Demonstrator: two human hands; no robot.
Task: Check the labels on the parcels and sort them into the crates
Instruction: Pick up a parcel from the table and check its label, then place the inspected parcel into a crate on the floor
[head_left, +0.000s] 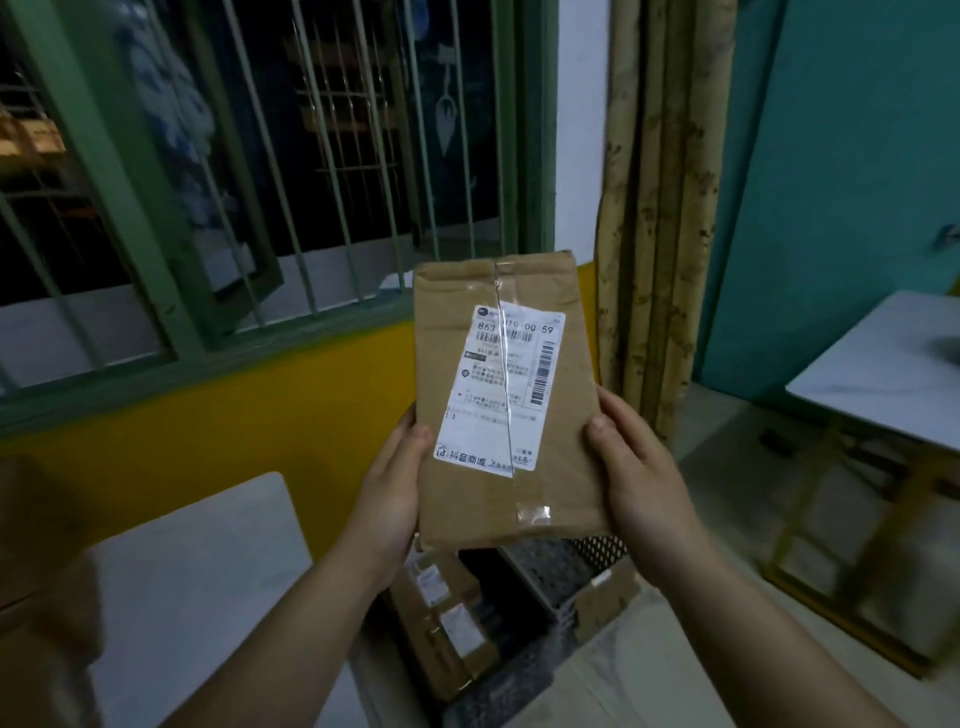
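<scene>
Brown cardboard fills the middle of the view: a flat parcel (506, 400) held upright in the air, its printed face turned toward the person. The left hand (392, 493) grips the lower left edge, thumb pressed on the front beside the label (498, 389), the other fingers hidden behind. The right hand (641, 478) holds the lower right edge the same way, thumb on the front face and fingers wrapped out of sight at the back. Both grips sit low and out at the edges, which leaves the white label between the thumbs uncovered; that looks deliberate, since the label has to be read before the parcel can be sorted. A strip of clear tape (504, 364) runs down over the label and may make parts of the print harder to read.

Directly below the hands sits a dark perforated crate (545, 571), with at least two more cardboard parcels (447, 618) lying in or against it; how the space is divided I cannot tell. Left of the left forearm is a pale tabletop (208, 571). Off to the right of the right hand stands another white table (878, 379) on a yellow frame. Beyond the held parcel are a barred green window (249, 171) and a patterned curtain (654, 218). Nothing stands between the grip and the crate underneath, so lowering the parcel looks unobstructed, though the parcels already there narrow the free room.
</scene>
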